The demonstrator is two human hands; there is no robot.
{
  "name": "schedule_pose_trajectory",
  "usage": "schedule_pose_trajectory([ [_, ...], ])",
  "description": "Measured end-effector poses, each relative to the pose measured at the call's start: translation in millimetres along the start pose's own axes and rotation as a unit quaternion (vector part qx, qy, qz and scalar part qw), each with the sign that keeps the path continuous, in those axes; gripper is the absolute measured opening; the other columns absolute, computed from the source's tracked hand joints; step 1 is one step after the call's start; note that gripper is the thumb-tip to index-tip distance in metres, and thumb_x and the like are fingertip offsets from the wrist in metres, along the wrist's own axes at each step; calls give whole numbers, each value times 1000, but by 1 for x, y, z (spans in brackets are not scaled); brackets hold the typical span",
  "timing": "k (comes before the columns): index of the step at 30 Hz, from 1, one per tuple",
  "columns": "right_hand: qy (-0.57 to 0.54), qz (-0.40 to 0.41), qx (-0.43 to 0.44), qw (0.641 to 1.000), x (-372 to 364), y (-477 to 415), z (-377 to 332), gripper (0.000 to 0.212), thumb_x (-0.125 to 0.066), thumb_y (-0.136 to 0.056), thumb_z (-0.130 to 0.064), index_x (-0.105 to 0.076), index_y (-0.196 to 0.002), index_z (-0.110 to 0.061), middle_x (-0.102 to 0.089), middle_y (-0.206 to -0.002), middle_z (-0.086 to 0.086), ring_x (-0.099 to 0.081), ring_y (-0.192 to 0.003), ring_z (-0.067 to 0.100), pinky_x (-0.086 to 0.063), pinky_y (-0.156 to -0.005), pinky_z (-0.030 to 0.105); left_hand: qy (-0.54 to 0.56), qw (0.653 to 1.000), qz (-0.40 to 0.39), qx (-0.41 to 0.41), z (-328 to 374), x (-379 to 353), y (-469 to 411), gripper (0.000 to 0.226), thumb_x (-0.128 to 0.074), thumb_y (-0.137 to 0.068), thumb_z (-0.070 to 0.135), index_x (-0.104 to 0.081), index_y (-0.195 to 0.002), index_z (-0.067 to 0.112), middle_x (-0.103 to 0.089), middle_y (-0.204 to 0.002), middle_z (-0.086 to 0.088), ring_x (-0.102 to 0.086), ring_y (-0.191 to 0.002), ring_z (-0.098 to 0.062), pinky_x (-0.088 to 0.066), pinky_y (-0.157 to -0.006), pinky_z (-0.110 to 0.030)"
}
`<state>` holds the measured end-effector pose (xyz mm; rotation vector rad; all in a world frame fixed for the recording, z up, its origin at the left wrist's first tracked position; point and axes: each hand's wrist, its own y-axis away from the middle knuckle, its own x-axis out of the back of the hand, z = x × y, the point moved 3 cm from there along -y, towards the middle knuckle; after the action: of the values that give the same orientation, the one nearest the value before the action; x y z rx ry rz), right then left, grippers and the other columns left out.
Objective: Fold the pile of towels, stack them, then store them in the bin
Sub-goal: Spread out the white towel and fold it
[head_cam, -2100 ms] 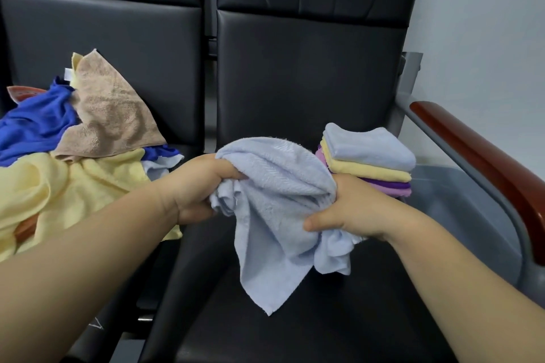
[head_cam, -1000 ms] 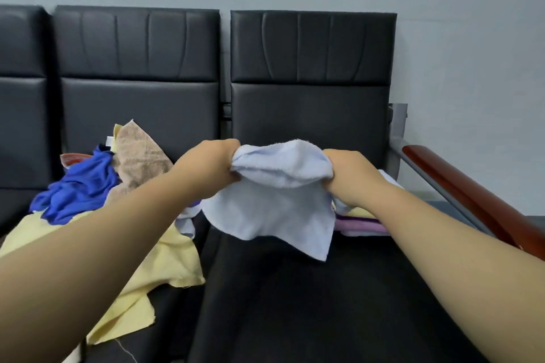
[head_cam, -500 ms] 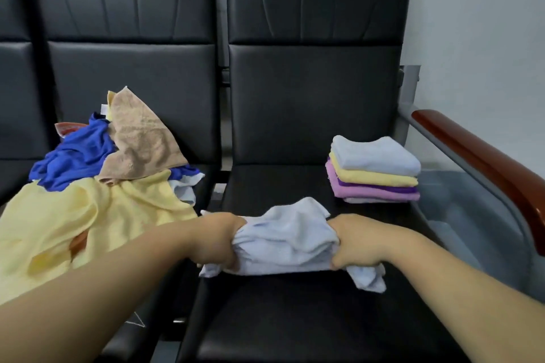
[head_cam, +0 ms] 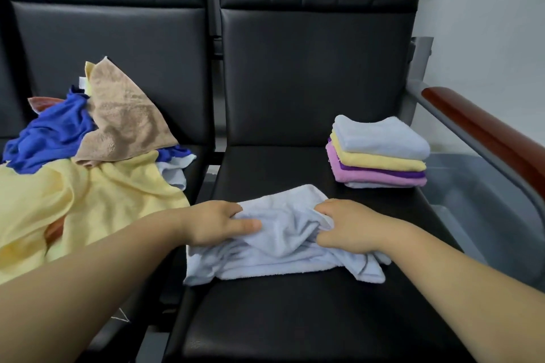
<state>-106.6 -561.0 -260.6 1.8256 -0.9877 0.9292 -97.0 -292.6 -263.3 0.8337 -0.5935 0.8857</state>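
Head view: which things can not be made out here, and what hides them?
Grey plastic bin, head view: crossed by the wood-topped armrest, cut by the right edge.
Orange cloth, head view: buried under the crumpled blue towel.
Fingertips of the right hand, head view: tucked into the crumpled light blue towel.

The light blue towel (head_cam: 283, 247) came down from the air, where it had hung bunched and then been pulled taut between both fists, onto the black chair seat (head_cam: 295, 318). It ended lying there, spread wider than half a second before, though still rumpled. The left hand (head_cam: 215, 224) and right hand (head_cam: 348, 227) dropped with it and moved further apart, gripping its upper folds. The folded towel stack (head_cam: 380, 153), partly hidden earlier, showed in full.
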Motion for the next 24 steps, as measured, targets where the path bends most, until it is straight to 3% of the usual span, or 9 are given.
schedule_pose_trajectory([
  [3,-18,-61,-17,998,1,4,-1,25,-61,-82,-32,-42,-74,-20,-45,-75,-2,-40,-70,15,-35,-64,35,-2,997,-58,46,2,-4,9,52,-37,-95,75,-71,-106,37,-67,-109,15,-61,-106,-5,-44,-101,-27],
  [6,-75,-107,-51,990,3,13,1,47,-71,-73,-66,-54,-75,-23,-52,-79,-6,-48,-72,13,-39,-69,36,-60,994,-70,56,-4,-5,8,54,-44,-96,71,-57,-75,23,-56,-78,14,-54,-78,-7,-42,-79,-26],
  [8,-128,-98,-74,984,5,15,2,62,-60,-76,-84,-65,-82,-22,-63,-83,-10,-58,-78,10,-46,-78,33,-95,992,-55,53,-9,-5,4,55,-53,-93,68,-41,-69,20,-42,-68,10,-42,-67,-11,-38,-68,-28],
  [12,-133,12,-129,983,7,5,11,51,-44,-102,-63,-69,-97,-19,-68,-93,-3,-63,-88,16,-48,-83,32,-140,990,-5,19,-8,-1,0,42,-62,-90,53,-44,-70,21,-46,-69,11,-42,-65,-10,-38,-64,-26],
  [14,-70,41,-144,986,4,-2,19,33,-55,-98,-54,-62,-102,-23,-65,-99,-4,-62,-90,15,-52,-85,34,-154,988,3,2,-4,-2,-1,24,-61,-93,46,-54,-78,27,-58,-79,13,-50,-70,-7,-40,-66,-22],
  [17,-23,57,-164,984,2,-12,24,28,-64,-89,-39,-63,-105,-16,-67,-102,0,-60,-87,14,-52,-80,34,-140,990,8,-10,-1,-4,0,9,-61,-94,38,-58,-88,32,-62,-88,13,-55,-75,-4,-39,-64,-17],
  [20,-9,72,-170,983,7,-19,24,15,-68,-86,-24,-64,-87,-9,-68,-88,4,-60,-78,22,-45,-69,33,-131,991,12,-15,-1,-5,-1,10,-60,-95,38,-61,-92,29,-63,-87,12,-54,-73,-4,-38,-63,-16],
  [22,-27,126,-186,974,14,-20,32,3,-67,-87,-16,-67,-85,-14,-72,-87,3,-68,-85,26,-53,-72,33,-123,992,12,-11,-2,-6,-2,16,-59,-96,42,-63,-94,27,-64,-88,12,-55,-75,-4,-40,-65,-17],
  [24,-47,185,-186,964,18,-17,40,7,-64,-91,-14,-63,-89,-20,-71,-93,-3,-67,-91,24,-58,-80,37,-116,993,14,-10,-4,-6,-3,20,-60,-95,46,-63,-94,26,-64,-87,13,-55,-75,-4,-40,-66,-17],
])
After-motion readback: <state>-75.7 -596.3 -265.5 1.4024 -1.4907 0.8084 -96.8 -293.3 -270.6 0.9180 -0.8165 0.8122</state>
